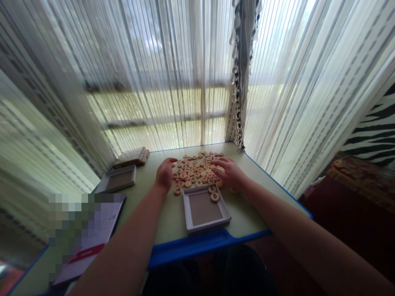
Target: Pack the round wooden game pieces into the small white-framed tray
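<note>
Several round wooden game pieces with red and dark characters lie in a loose pile on a pale green table. My left hand rests at the pile's left edge, fingers curved and slightly apart, holding nothing I can see. My right hand lies flat on the pile's right side with fingers spread over the pieces. A shallow white-rimmed box tray sits just in front of the pile, with one piece inside its far right corner.
A second shallow tray and a folded board lie at the table's far left. Papers sit near left. The table has a blue rim. Sheer curtains hang behind.
</note>
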A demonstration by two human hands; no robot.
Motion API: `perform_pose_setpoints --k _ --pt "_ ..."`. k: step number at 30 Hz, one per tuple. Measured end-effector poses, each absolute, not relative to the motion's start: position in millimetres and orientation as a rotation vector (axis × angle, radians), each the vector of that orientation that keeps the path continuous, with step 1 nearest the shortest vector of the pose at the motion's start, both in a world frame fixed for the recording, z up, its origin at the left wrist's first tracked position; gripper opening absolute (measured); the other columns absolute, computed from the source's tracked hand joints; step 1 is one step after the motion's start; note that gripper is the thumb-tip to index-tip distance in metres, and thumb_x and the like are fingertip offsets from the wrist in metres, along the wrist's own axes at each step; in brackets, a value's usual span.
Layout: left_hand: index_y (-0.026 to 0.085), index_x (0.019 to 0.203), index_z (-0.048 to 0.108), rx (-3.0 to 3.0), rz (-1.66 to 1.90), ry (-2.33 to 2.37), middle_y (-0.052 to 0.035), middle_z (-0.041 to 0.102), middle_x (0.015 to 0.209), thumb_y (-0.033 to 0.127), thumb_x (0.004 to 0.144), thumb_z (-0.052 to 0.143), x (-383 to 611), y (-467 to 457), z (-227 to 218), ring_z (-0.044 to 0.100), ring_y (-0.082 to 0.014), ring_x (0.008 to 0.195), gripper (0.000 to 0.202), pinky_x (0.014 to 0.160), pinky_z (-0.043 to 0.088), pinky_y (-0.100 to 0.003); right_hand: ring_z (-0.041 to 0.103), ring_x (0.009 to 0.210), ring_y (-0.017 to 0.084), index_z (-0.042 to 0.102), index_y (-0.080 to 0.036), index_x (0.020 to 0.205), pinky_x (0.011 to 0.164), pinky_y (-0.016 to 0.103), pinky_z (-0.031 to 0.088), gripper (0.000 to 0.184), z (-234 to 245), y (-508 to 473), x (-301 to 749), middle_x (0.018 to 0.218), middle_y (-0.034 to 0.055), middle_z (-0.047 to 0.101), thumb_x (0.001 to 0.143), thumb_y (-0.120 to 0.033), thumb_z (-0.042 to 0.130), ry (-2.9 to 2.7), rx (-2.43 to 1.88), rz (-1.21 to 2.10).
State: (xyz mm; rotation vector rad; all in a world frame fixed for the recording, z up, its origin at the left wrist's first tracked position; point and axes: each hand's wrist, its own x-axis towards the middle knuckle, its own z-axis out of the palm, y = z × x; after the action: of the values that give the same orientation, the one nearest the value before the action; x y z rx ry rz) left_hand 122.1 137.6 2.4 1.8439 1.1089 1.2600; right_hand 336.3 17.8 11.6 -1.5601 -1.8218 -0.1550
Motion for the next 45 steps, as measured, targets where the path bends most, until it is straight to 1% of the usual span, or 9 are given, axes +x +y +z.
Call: perform_pose_setpoints --k 4,8,13,17,20,24,31,35,45 --pt "0.020 0.101 0.057 1.543 1.243 1.101 -0.0027 0.055 0.116 0.037 0.076 0.026 121.3 153.1 -5.7 0.046 -0.0190 0.110 0.043 0.082 0.041 -0.031 0.048 0.100 0.021 0.062 -0.020 0.105 0.091 0.036 0.033 0.035 1.3 26.7 344.6 0.106 0.0083 0.059 0.083 -0.038 0.041 -1.816 -1.711 -0.178" --pt "0.019 0.100 0.059 1.540 1.110 1.119 -0.0018 0.056 0.116 0.038 0.079 0.022 124.2 154.8 -6.0 0.045 -0.0158 0.112 0.047 0.092 0.036 -0.028 0.049 0.102 0.019 0.064 -0.019 0.101 0.092 0.034 0.033 0.034 3.9 26.5 344.1 0.106 0.0074 0.060 0.083 -0.037 0.041 -1.887 -1.691 -0.133" --pt "0.017 0.086 0.065 1.663 1.152 1.208 -0.0040 0.064 0.101 0.041 0.081 0.020 123.0 151.6 -3.5 0.054 -0.0161 0.101 0.051 0.086 0.040 -0.025 0.051 0.100 0.019 0.068 -0.022 0.089 0.088 0.033 0.036 0.030 11.5 21.2 339.1 0.100 0.0038 0.064 0.082 -0.036 0.043 -1.950 -1.622 -0.091" --pt "0.015 0.086 0.063 1.694 1.401 1.420 -0.0062 0.066 0.089 0.047 0.083 0.008 117.5 146.7 3.8 0.060 -0.0156 0.081 0.063 0.073 0.044 -0.026 0.050 0.102 0.020 0.066 -0.022 0.095 0.090 0.034 0.035 0.028 11.1 19.7 337.8 0.104 0.0047 0.063 0.081 -0.034 0.045 -1.959 -1.624 -0.077" --pt "0.016 0.081 0.064 1.816 1.319 1.530 -0.0060 0.066 0.081 0.045 0.082 0.019 115.4 142.2 8.0 0.061 -0.0166 0.072 0.053 0.066 0.043 -0.027 0.051 0.101 0.019 0.064 -0.022 0.098 0.090 0.034 0.035 0.028 8.8 20.5 338.5 0.105 0.0057 0.062 0.080 -0.033 0.047 -1.949 -1.616 -0.060" --pt "0.016 0.081 0.064 2.101 1.042 1.725 -0.0080 0.066 0.080 0.036 0.073 0.042 117.3 134.2 8.1 0.060 -0.0222 0.078 0.031 0.067 0.042 -0.030 0.050 0.103 0.020 0.061 -0.021 0.102 0.091 0.035 0.035 0.029 8.5 20.0 340.6 0.108 0.0069 0.060 0.079 -0.033 0.048 -1.890 -1.651 -0.043" --pt "0.018 0.078 0.063 2.229 0.850 1.752 -0.0080 0.066 0.079 0.037 0.072 0.044 120.4 129.2 6.2 0.060 -0.0222 0.077 0.028 0.065 0.042 -0.029 0.048 0.103 0.021 0.051 -0.016 0.114 0.090 0.035 0.036 0.040 12.8 17.1 345.2 0.113 0.0108 0.054 0.079 -0.034 0.048 -1.775 -1.693 -0.073" --pt "0.018 0.077 0.063 2.237 0.829 1.743 -0.0080 0.067 0.079 0.037 0.071 0.044 121.1 132.6 4.0 0.060 -0.0218 0.076 0.027 0.064 0.042 -0.028 0.049 0.101 0.020 0.055 -0.016 0.108 0.089 0.035 0.036 0.036 9.4 22.5 354.3 0.107 0.0102 0.056 0.079 -0.035 0.047 -1.681 -1.699 -0.144" --pt "0.020 0.075 0.060 2.221 0.796 1.752 -0.0087 0.066 0.077 0.038 0.071 0.042 123.8 137.9 0.2 0.060 -0.0230 0.074 0.025 0.061 0.042 -0.030 0.052 0.067 0.015 0.064 -0.014 0.082 0.065 0.026 0.038 0.037 5.7 24.2 388.1 0.069 0.0038 0.059 0.079 -0.041 0.039 -1.360 -1.776 -0.243"
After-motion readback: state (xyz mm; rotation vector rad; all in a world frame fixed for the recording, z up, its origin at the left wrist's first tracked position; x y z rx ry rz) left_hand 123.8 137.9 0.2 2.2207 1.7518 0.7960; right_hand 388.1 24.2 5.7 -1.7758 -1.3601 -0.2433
